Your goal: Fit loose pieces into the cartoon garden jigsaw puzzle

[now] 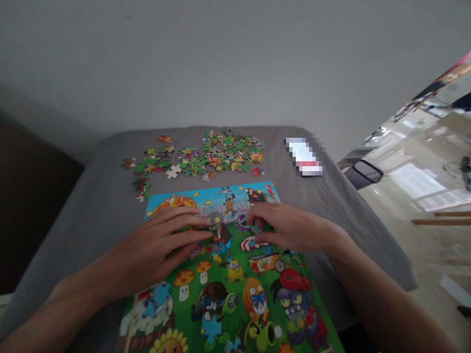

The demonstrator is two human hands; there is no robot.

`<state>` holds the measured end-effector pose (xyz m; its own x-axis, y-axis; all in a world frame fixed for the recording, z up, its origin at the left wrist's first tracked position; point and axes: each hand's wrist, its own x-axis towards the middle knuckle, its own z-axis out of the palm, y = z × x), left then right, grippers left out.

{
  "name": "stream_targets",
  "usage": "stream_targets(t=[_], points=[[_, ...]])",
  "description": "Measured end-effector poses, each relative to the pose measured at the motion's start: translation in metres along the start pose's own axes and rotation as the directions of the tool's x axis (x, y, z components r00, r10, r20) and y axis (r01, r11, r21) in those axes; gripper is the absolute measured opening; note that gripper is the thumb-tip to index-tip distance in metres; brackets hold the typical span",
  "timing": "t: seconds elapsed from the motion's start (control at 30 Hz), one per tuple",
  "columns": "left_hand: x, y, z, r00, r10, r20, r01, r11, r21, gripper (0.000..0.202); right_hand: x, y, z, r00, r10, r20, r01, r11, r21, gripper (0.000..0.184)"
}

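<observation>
A colourful cartoon jigsaw sheet (235, 284) lies on a grey cloth-covered table (91, 206). My left hand (162, 242) rests flat on the sheet's upper left part, fingers stretched out toward the middle. My right hand (285, 226) sits on the upper right part with its fingers curled, pinching a small puzzle piece (256, 228) against the picture. Beyond the sheet lies a scatter of loose puzzle pieces (206, 157), one of them turned white side up (173, 171).
A white and red flat object (304, 157), blurred out, lies at the table's far right. The table's right edge drops to a shiny floor with a dark oval object (368, 170). A plain wall stands behind the table.
</observation>
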<state>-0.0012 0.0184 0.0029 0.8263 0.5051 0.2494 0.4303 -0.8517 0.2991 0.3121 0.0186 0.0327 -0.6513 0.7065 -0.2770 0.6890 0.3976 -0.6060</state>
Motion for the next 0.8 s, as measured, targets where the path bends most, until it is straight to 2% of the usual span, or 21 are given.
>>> stream_targets(t=[0.07, 0.13, 0.33, 0.57, 0.8], points=[[-0.001, 0.0, -0.0007, 1.0, -0.01, -0.011, 0.01, 1.0, 0.002, 0.032, -0.0019, 0.0014, -0.0021, 1.0, -0.012, -0.015, 0.012, 1.0, -0.028, 0.031], [-0.0016, -0.0002, -0.0015, 1.0, -0.016, -0.024, 0.016, 1.0, 0.003, 0.033, -0.0036, 0.0029, -0.0031, 1.0, 0.0, 0.019, 0.0, 0.999, -0.04, 0.035], [-0.0019, -0.0025, -0.0068, 0.999, -0.025, -0.045, 0.025, 1.0, 0.015, 0.028, -0.0031, 0.0035, -0.0001, 0.997, -0.002, 0.083, 0.003, 1.0, -0.011, 0.013], [-0.0019, -0.004, -0.0096, 0.998, -0.04, -0.049, 0.041, 0.999, 0.027, 0.028, -0.001, 0.0079, 0.0004, 1.0, 0.015, 0.008, -0.015, 1.0, -0.016, 0.038], [-0.0021, -0.0046, -0.0088, 0.998, -0.037, -0.048, 0.039, 0.999, 0.035, 0.028, 0.0015, 0.0068, -0.0004, 0.998, 0.033, 0.06, -0.032, 0.999, -0.004, 0.027]])
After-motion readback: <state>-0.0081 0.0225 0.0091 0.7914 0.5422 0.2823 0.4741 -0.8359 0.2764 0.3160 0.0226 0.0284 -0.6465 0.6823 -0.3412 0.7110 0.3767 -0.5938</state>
